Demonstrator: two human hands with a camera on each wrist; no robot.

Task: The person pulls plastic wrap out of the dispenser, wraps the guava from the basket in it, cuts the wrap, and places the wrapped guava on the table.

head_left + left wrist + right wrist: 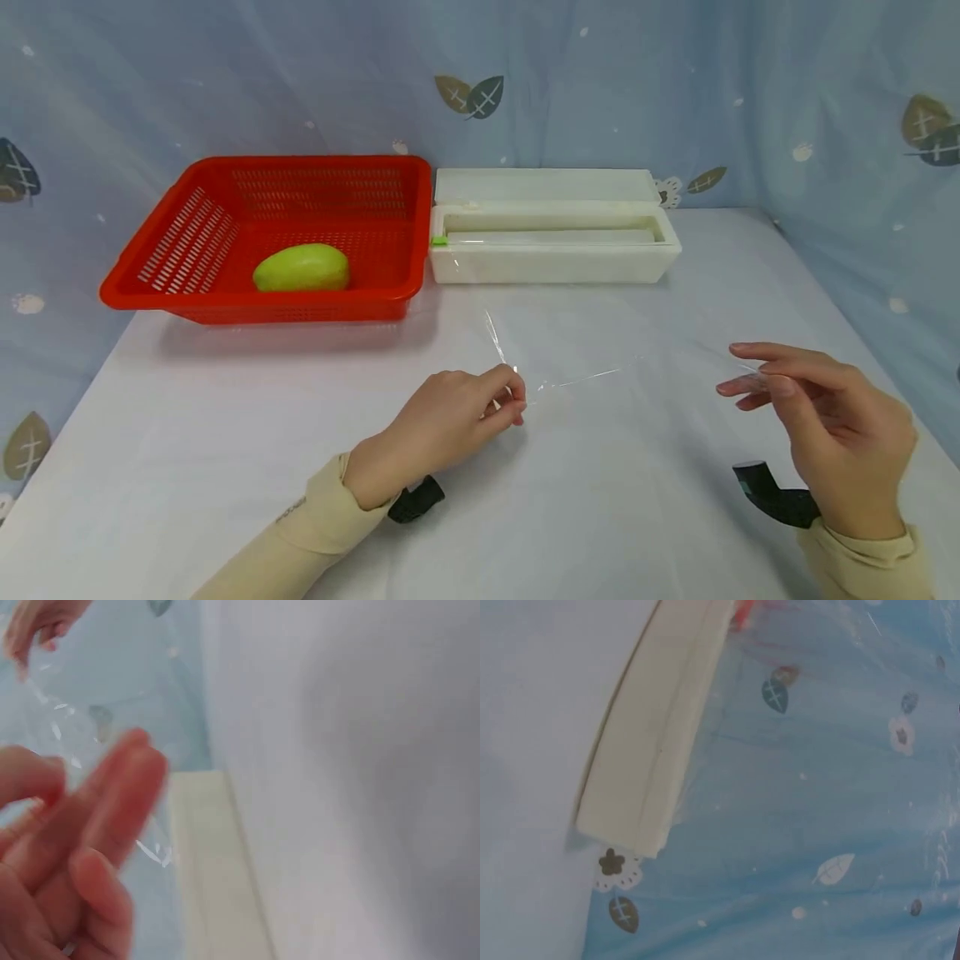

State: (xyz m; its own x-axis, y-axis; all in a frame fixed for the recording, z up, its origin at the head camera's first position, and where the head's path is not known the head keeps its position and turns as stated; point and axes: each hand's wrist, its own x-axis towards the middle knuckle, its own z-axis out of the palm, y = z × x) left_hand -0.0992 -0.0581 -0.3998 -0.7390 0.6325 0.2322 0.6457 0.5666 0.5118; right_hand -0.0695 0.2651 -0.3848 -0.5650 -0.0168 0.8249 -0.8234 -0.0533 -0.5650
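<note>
At the left of the white surface (600, 508), as I view it, a red basket (262, 303) contains one green fruit (302, 268). Next, the person's left hand (446, 417) has its grip clamped on clear film (588, 377) — thumb against finger — in front of a white box (555, 267) holding a pale roll (551, 237). At far right, the right hand (840, 417) pinches the film likewise, which extends between both hands.

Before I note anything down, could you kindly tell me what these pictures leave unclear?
Clear film, head view: full outline lost through transparency.
Green fruit, head view: underside hidden by the red basket's front wall.
Left hand, left wrist view: fingers blurred, hand cut off by the left edge.
Sleeve lettering, head view: too small to read.
</note>
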